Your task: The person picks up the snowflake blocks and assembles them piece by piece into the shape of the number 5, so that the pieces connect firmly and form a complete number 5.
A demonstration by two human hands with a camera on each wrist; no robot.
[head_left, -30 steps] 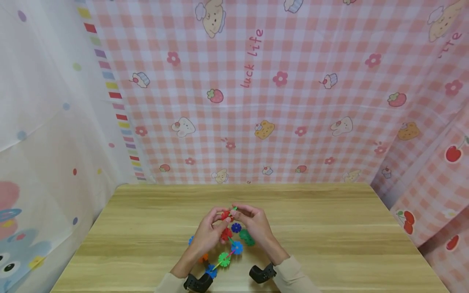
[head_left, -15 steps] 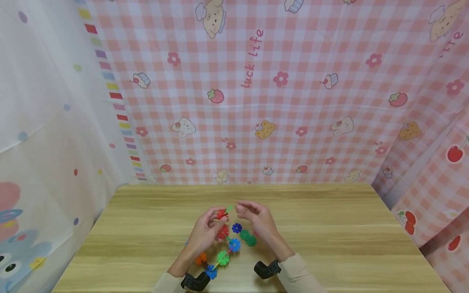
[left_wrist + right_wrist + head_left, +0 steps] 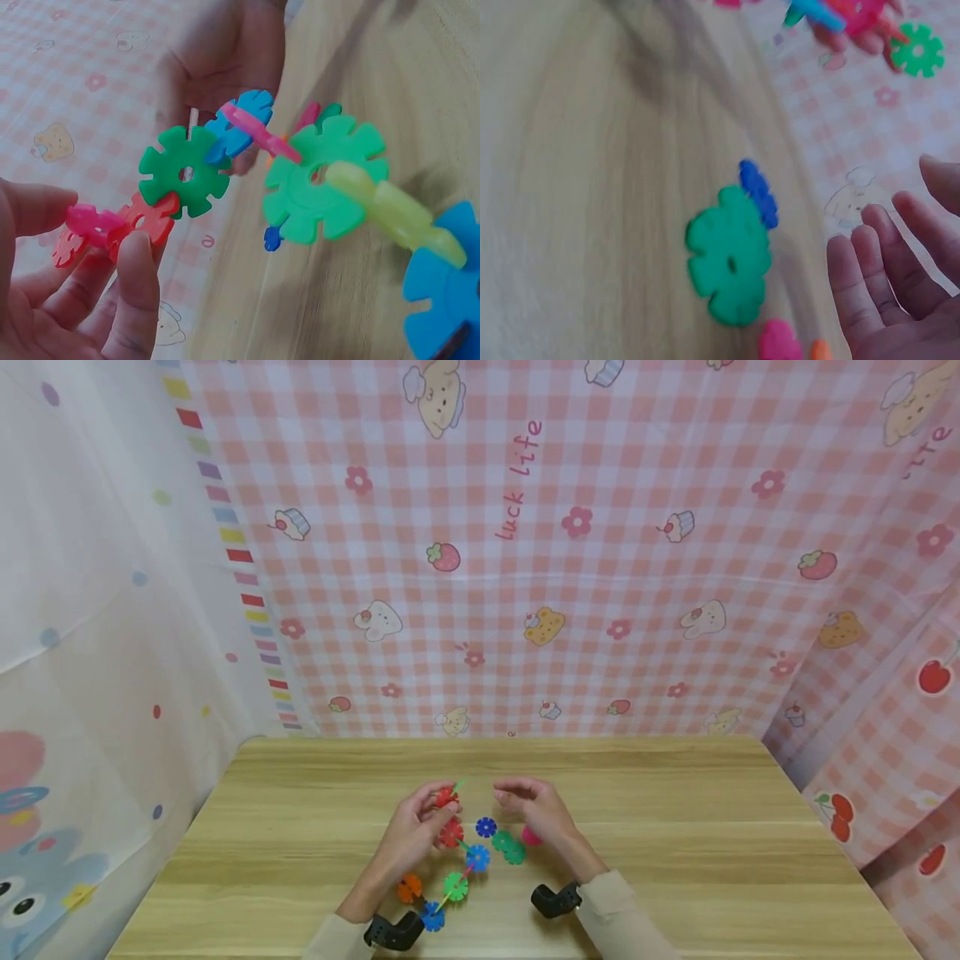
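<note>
Fingers point(image 3: 41, 206) and thumb of the left hand point(image 3: 412, 827) pinch a chain of plastic flower discs point(image 3: 477, 858) near its far end; across a gap the right hand point(image 3: 542, 810) hangs with its fingers relaxed and parted, holding nothing. Just past the pinch, a bright green disc point(image 3: 917, 50) juts from the chain's end, leaning up and toward the right hand's side without reaching it. From the left hand, clearly the nearer, the chain's long axis runs down the head view, bowing rightward, then bending left to an orange disc point(image 3: 409, 887). Right of the chain, a dark blue disc point(image 3: 486, 827) and two overlapping green discs point(image 3: 514, 853) lie on the wooden table point(image 3: 675, 818); a pink piece point(image 3: 531, 837) shows beside the right hand.
</note>
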